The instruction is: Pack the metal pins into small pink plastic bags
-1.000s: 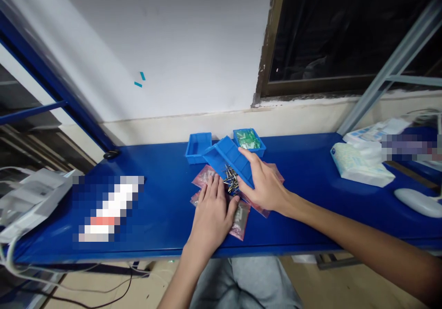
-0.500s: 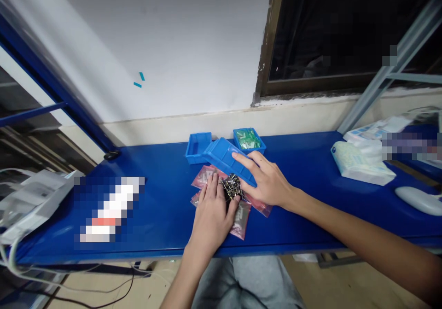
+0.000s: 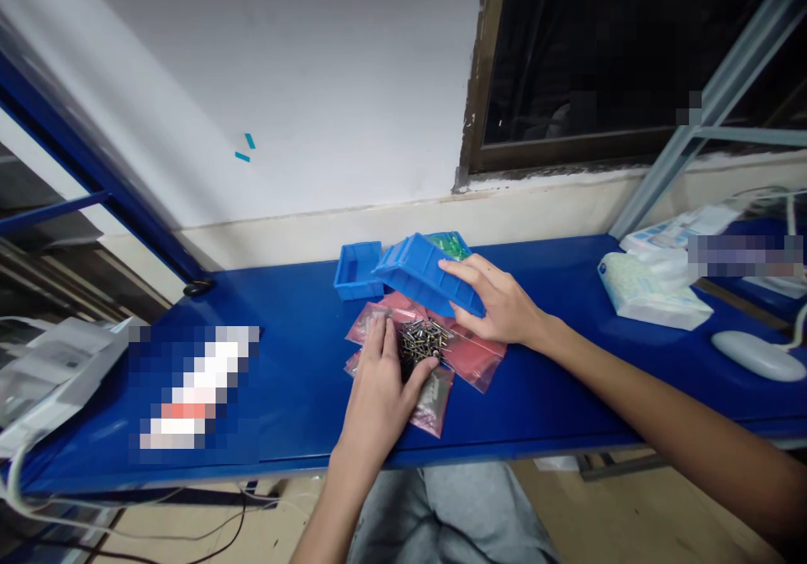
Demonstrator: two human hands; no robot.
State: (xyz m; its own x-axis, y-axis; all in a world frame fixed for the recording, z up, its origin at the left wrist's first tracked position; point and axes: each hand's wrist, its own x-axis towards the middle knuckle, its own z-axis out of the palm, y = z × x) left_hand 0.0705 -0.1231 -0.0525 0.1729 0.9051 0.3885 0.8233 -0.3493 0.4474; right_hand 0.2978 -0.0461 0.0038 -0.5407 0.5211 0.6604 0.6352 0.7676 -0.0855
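Observation:
My right hand [image 3: 501, 299] grips a blue bin [image 3: 429, 274] by its right end, holding it tilted with its underside toward me. Beneath and in front of it lies a pile of small metal screws [image 3: 424, 341]. My left hand [image 3: 382, 387] rests beside the pile on its left, fingers stretched forward and thumb apart along the near side. Around the screws are pink plastic bags, one to the right [image 3: 476, 361] and one with grey contents nearer me [image 3: 432, 404].
A second blue bin [image 3: 358, 271] stands at the back, and another with green packets [image 3: 450, 245] is partly hidden. A tissue pack [image 3: 652, 291] and a white mouse-like object [image 3: 756, 355] lie right. White equipment [image 3: 63, 366] sits left on the blue table [image 3: 283, 379].
My right hand has lifted the tilted bin up and to the right, away from the screws. More of the pile shows, and it looks wider. My left hand has barely moved.

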